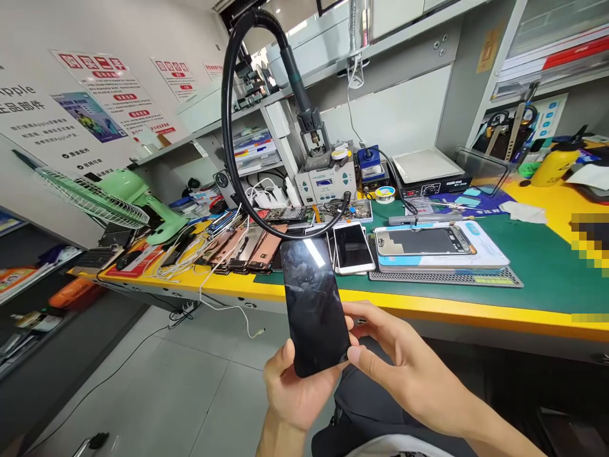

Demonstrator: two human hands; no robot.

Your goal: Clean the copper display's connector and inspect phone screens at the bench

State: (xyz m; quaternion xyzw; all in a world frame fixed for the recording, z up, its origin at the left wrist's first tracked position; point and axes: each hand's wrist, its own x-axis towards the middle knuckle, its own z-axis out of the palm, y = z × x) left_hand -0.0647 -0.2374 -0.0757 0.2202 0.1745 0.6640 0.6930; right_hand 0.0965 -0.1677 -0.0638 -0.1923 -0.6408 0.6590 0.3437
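A black smartphone is tilted toward me in front of the bench edge, its dark screen smudged and catching a bright reflection at the top. My left hand cradles its lower end from below, thumb along the left edge. At the lower right corner, my right hand grips the phone between thumb and fingers. The phone's back and some of my fingers are hidden behind it. Just beyond lies a white phone with a dark screen. To its right, a detached phone screen rests on a stack.
A black hose arches from the hot air station down over the bench. Several phone shells and white cables lie left, near a green fan. A yellow bottle stands right. The yellow bench edge runs across.
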